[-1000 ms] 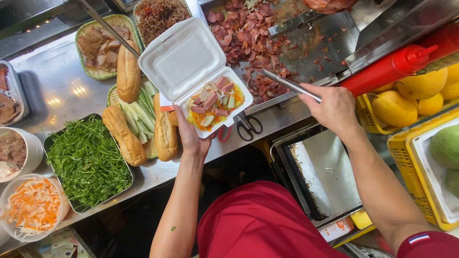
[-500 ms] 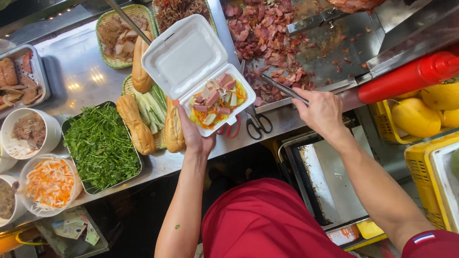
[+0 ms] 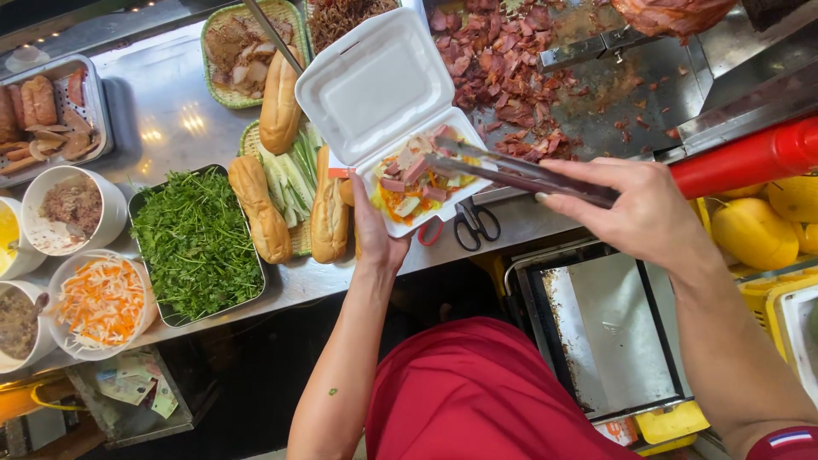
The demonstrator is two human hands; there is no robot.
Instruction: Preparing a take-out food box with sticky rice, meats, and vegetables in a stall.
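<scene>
Head view
Left hand (image 3: 375,234): cupped under the near edge of a white foam box (image 3: 388,102), gripping it from below; the box stands open, lid tipped back.
Box contents: sliced meat and pickled shreds in the lower half.
Right hand (image 3: 639,213): closed around metal tongs (image 3: 511,175), whose tips reach into the box over the meat.
Beside the box: scissors (image 3: 473,223) on the steel counter (image 3: 170,119), just right of the left hand.
Left of it: bread rolls (image 3: 256,209), cucumber strips, a tray of green herbs (image 3: 196,243), a bowl of shredded carrot (image 3: 102,302).
Behind: chopped meat (image 3: 503,60) on the griddle.
Right: red squeeze bottle (image 3: 750,158) above the yellow fruit.
</scene>
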